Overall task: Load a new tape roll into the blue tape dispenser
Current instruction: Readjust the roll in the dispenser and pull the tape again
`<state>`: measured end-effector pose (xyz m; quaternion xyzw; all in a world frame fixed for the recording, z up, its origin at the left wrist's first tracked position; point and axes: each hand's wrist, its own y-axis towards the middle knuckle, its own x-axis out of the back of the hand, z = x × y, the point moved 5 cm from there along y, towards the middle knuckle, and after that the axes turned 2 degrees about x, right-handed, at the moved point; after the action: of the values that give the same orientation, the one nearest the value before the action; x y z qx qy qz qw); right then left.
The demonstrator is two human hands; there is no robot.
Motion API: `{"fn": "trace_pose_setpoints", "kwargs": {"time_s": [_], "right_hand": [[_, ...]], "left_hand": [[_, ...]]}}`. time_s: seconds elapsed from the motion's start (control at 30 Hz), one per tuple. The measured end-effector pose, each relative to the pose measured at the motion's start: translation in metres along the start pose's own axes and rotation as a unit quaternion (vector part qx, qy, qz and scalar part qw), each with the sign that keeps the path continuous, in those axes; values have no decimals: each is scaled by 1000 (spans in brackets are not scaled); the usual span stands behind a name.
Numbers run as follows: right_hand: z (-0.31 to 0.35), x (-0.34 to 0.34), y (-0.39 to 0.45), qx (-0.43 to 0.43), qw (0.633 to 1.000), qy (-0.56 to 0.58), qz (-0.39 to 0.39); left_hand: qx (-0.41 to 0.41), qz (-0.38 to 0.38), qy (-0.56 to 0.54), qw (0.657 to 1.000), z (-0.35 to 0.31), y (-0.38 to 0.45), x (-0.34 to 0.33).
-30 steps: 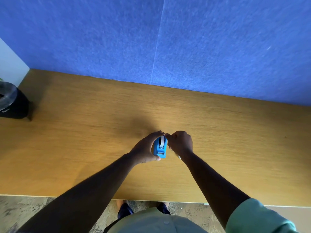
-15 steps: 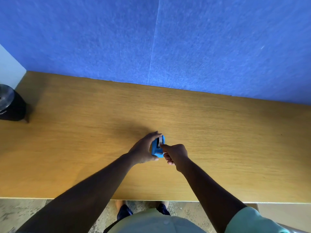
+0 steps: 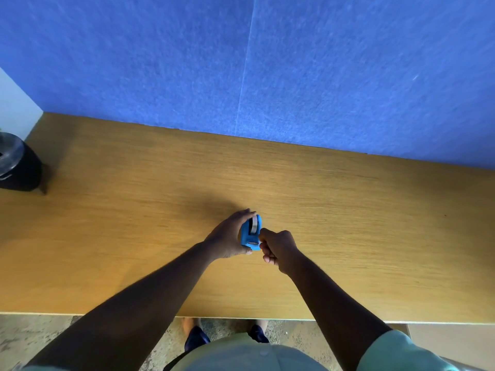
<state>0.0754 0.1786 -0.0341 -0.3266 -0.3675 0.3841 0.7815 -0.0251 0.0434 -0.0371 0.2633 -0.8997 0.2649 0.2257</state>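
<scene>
The small blue tape dispenser [image 3: 250,235] stands on the wooden table [image 3: 348,210], near its middle. A pale tape roll [image 3: 253,224] sits inside the dispenser, seen edge-on. My left hand [image 3: 229,236] wraps around the dispenser's left side, fingers over its far end and thumb at its near end. My right hand [image 3: 278,249] is curled just right of the dispenser's near end, thumb and forefinger pinched together at the cutter end. What they pinch is too small to make out.
A black cylindrical container [image 3: 17,167] with a clear plastic liner stands at the table's far left edge. A blue felt partition [image 3: 241,62] rises behind the table. The table's near edge runs just in front of my body.
My right hand has moved from the far end of the dispenser toward me, down its right side to the near cutter end. My left hand has kept its hold on the dispenser.
</scene>
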Motion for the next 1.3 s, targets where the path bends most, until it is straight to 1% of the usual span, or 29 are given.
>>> {"fn": "trace_pose_setpoints", "kwargs": {"time_s": [0.13,0.4,0.7,0.9,1.13,1.3], "right_hand": [[2,3,3,23,999,2,-27],[6,-3,5,35,998,-37,-32],[7,-4,3,9,999,-40,7],[3,-5,2,-20,999,-12,32],[-3,-7,0,-26,999,20,27],[-8,-12,-1,-16,1000,20,18]], "left_hand": [[8,1,10,1000,-1,1,0],[18,7,23,1000,-2,5,-1],[29,17,27,999,-2,9,-2],[29,14,25,999,-2,11,-2],[22,13,28,999,5,10,-4],[11,-15,52,998,7,9,-5]]}}
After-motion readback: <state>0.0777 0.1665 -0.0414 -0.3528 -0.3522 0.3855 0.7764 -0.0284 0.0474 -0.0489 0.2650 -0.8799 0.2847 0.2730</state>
